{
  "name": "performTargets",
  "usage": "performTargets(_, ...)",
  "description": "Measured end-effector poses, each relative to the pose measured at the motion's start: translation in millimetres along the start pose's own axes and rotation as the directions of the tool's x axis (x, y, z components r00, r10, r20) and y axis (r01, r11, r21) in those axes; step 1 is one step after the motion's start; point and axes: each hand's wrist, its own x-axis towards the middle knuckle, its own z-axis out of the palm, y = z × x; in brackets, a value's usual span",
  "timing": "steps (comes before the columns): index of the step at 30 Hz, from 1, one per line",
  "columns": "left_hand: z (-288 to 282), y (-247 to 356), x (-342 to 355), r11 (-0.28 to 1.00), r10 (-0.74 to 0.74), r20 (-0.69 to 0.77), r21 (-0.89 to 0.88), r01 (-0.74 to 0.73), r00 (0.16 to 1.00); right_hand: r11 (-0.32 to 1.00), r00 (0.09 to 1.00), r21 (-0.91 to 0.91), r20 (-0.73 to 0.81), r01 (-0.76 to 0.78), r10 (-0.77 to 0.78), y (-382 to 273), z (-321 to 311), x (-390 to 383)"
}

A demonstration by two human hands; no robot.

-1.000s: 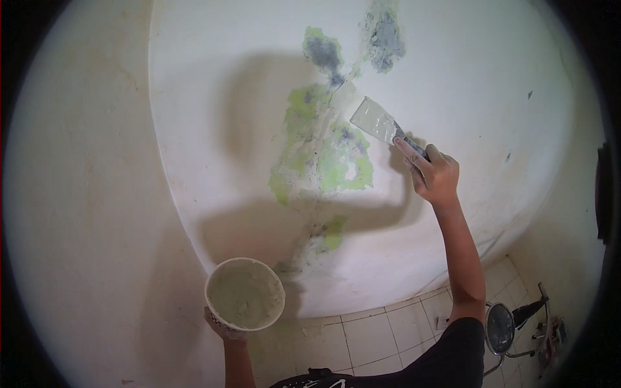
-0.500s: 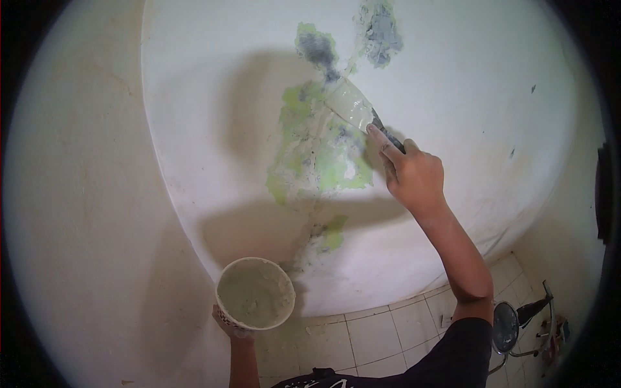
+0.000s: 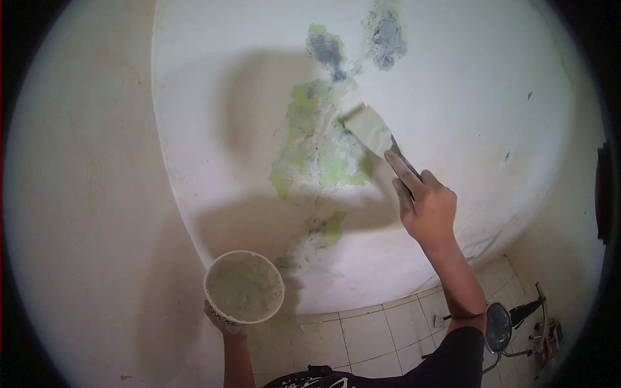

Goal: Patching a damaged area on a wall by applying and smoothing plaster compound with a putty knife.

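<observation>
My right hand [image 3: 428,204] grips the dark handle of a putty knife [image 3: 369,129], its index finger stretched along toward the blade. Pale putty coats the wide blade, which is close to the wall; whether its edge touches there I cannot tell. Around it the white wall [image 3: 252,129] shows a rough patch [image 3: 304,139] of bare green and grey with a crack running down it. Lower left, my left hand [image 3: 223,321] is closed round a round tub [image 3: 244,288] of pale, wet-looking putty, its mouth tipped toward me. The tub hides most of those fingers.
More damaged spots [image 3: 388,42] lie higher on the wall, and a small one [image 3: 331,229] lower down. A side wall [image 3: 84,194] meets it in a corner at left. On the tiled floor [image 3: 369,339] at right stands a stool [image 3: 498,326] with metal legs, beside some clutter [image 3: 550,339].
The putty knife has moved down and right, away from the upper dark spot, and its blade has turned to show more putty. The tub has shifted slightly left and up.
</observation>
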Motion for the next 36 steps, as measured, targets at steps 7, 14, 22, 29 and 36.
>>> performTargets(7,48,-1,-5,0.975,0.139,0.020,0.170,-0.141,0.990,0.996,0.987,0.062,-0.142,-0.061,0.070,-38,54,27)
performTargets(14,45,-7,1,0.950,0.170,-0.085,0.279,-0.140,0.982,0.976,0.983,0.118,0.023,-0.183,0.181,-66,79,-23)
performTargets(22,35,-2,10,0.983,-0.151,-0.167,-0.125,0.130,0.974,0.954,0.952,0.150,0.208,-0.260,0.227,-66,52,-65)
performTargets(29,11,-13,6,0.993,-0.118,-0.072,0.015,0.119,0.990,0.911,0.973,0.352,-0.007,-0.214,0.231,-82,32,-15)
performTargets(36,1,-20,-4,0.992,-0.015,-0.033,0.128,0.019,0.999,0.986,0.993,0.129,-0.033,-0.109,0.114,-97,110,-39)
